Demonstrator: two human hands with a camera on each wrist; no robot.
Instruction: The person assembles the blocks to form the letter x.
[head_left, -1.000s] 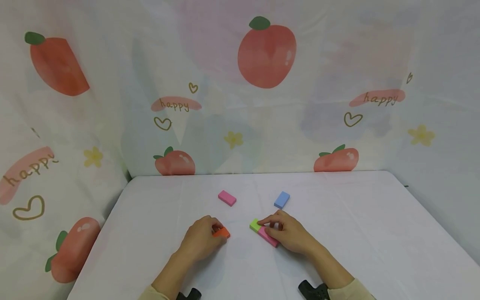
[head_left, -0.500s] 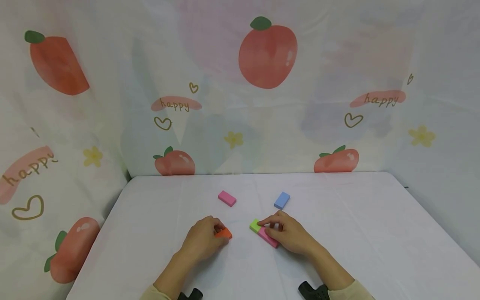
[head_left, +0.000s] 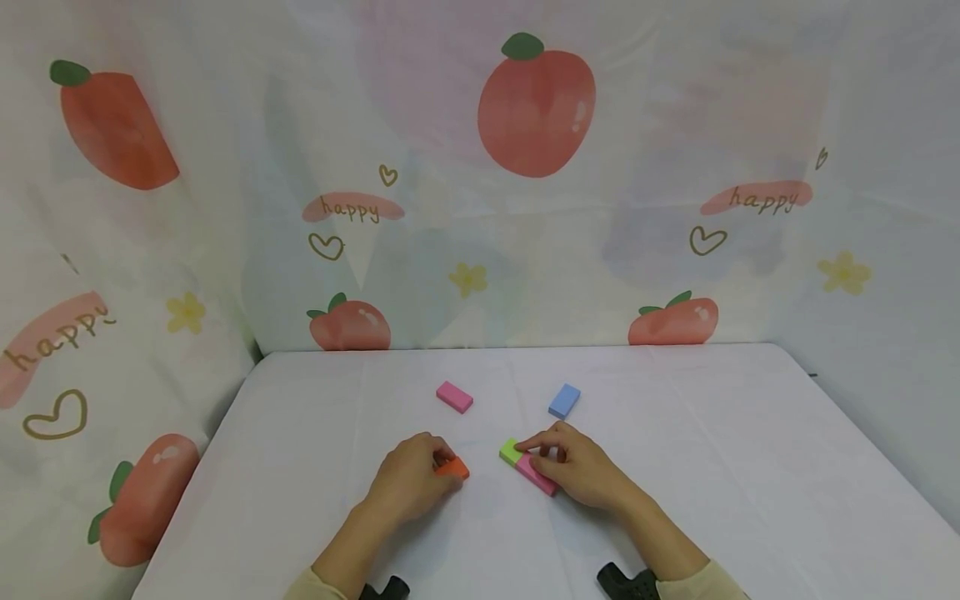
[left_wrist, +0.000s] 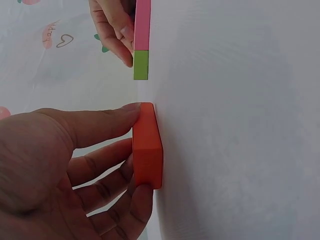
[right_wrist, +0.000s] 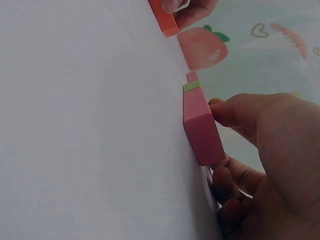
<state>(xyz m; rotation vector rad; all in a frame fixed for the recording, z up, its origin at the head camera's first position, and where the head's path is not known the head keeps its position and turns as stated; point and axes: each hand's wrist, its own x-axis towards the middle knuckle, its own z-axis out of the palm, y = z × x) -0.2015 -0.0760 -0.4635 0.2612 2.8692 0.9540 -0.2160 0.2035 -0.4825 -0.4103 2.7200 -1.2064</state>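
- Near the front edge of the view, the left hand (head_left: 408,479) has moved a little to the right in the last second. Its fingers are bent, and it pinches the orange block (head_left: 454,469) between thumb and fingertips.
- With this hand the orange block has come nearer to the green block (head_left: 511,451). They are still apart, with a strip of the white table (head_left: 720,467) between them.
- The right hand (head_left: 585,471) stays almost in the same place. Its fingers are curled, and it holds the near pink block (head_left: 533,473), which lies end to end with the green block.
- For the work in hand, I judge that the row on the right is being kept steady, while the orange block is brought closer to its green end.
- Counted from near to far: two black devices (head_left: 628,581), one at each wrist; two hands; one orange block; one green block; one near pink block.
- Farther on the table: one far pink block (head_left: 454,397) and one blue block (head_left: 564,401), well apart, not touched and not moved. This makes five blocks, two of them pink.
- Behind the table, the cloth wall (head_left: 540,242) shows five printed red fruits (head_left: 537,114).
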